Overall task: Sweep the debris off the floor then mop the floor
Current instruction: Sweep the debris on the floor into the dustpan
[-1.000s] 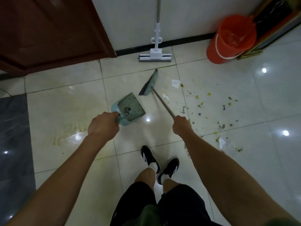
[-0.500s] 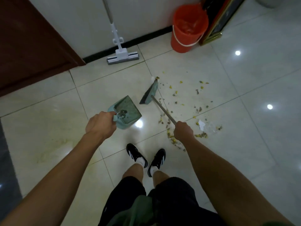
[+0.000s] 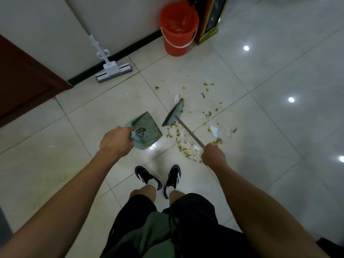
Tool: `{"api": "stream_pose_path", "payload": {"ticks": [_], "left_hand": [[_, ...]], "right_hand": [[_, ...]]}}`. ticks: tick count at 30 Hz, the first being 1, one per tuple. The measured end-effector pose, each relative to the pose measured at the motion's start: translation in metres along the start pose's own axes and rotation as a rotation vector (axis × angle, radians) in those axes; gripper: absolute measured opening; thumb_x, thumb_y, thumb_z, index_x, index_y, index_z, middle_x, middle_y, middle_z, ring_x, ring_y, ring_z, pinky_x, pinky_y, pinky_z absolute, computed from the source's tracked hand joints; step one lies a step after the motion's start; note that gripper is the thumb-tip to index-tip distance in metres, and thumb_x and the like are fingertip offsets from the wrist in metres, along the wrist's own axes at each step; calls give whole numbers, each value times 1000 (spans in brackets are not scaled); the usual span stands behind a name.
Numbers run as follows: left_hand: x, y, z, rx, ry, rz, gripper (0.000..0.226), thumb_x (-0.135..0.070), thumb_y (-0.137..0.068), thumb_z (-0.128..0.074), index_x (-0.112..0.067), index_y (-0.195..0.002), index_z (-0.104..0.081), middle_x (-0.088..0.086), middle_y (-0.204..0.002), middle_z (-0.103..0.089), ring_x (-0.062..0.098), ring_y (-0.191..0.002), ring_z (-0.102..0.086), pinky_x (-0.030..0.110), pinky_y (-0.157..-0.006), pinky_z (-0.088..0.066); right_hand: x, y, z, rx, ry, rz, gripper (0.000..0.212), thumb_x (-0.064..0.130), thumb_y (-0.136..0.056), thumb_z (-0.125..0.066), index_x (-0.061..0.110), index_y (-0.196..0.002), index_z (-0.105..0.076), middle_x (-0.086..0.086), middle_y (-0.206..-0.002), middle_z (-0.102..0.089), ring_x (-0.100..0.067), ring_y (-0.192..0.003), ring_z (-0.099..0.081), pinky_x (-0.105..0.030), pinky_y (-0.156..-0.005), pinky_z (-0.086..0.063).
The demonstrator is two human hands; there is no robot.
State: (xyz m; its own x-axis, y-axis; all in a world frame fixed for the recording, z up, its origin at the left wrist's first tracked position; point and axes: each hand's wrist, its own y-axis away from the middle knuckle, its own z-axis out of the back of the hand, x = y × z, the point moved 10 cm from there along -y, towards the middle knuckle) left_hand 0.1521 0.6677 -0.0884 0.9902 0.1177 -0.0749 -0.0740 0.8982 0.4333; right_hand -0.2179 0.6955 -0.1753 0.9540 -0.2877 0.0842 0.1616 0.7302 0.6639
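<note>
My left hand [image 3: 116, 141] grips the handle of a teal dustpan [image 3: 147, 130] held just above the pale tiles, with a little dirt in it. My right hand [image 3: 213, 156] grips the metal handle of a small broom [image 3: 174, 113], whose teal head touches the floor just right of the dustpan. Yellow and brown debris [image 3: 186, 144] with scraps of white paper [image 3: 214, 130] lies scattered around and right of the broom. A white sponge mop [image 3: 113, 70] leans against the wall at the back.
An orange bucket [image 3: 177, 34] with a red liner stands by the wall, next to a dark gold-edged frame [image 3: 209, 23]. A brown door [image 3: 24, 77] is at the left. My feet in black shoes [image 3: 158, 178] stand just behind the debris. A yellowish stain marks the tiles at left.
The view has swung right and nearer the debris. The broom head has moved from bare tiles left of the litter into it, and the dustpan has followed alongside.
</note>
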Motion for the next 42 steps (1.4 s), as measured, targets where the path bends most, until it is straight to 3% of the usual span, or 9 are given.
{"api": "stream_pose_path", "payload": {"ticks": [8,17,24,33,40,42], "left_hand": [[-14,-10,21,-7,-21,-30,20,-26,-89,-55,-28,-105,-67,8,-93,-67,32,-78,-63,33,-63,-45],[37,-51,51,-18,-5,-4,13,-26,-89,-53,-28,-97,-64,8,-93,-68,32,-80,-64,34,-65,-50],[109,-135,74,21,32,-12,21,-29,-90,-55,-27,-109,-65,9,-98,-66,32,-84,-64,32,-64,-45],[169,-228,97,58,24,-88,15,-27,-91,-55,-23,-101,-66,9,-91,-67,31,-78,-64,34,-64,-49],[154,-254,92,100,-34,-176,26,-29,-93,-55,-24,-117,-65,11,-101,-67,33,-85,-65,34,-68,-50],[148,-256,91,108,-44,-192,28,-29,-94,-54,-23,-119,-64,12,-100,-67,33,-85,-65,36,-69,-53]], "right_hand": [[21,12,15,-43,-59,67,19,15,-89,-54,8,-107,-58,-10,-101,-64,-29,-88,-64,-32,-69,-48],[98,-24,43,-87,-78,116,5,13,-88,-54,14,-92,-50,-8,-95,-61,-23,-74,-54,-31,-66,-47],[206,-88,60,-59,-105,86,18,12,-88,-54,8,-105,-60,-10,-98,-65,-30,-89,-67,-35,-74,-54],[335,-169,76,-9,-273,14,26,14,-91,-55,5,-115,-59,-15,-112,-64,-32,-102,-64,-31,-78,-48],[327,-174,61,99,-185,-24,33,12,-96,-48,3,-127,-55,-17,-120,-61,-33,-108,-63,-40,-91,-54],[303,-167,59,75,-134,-64,31,13,-96,-47,7,-125,-57,-13,-117,-63,-32,-106,-64,-39,-86,-53]]}}
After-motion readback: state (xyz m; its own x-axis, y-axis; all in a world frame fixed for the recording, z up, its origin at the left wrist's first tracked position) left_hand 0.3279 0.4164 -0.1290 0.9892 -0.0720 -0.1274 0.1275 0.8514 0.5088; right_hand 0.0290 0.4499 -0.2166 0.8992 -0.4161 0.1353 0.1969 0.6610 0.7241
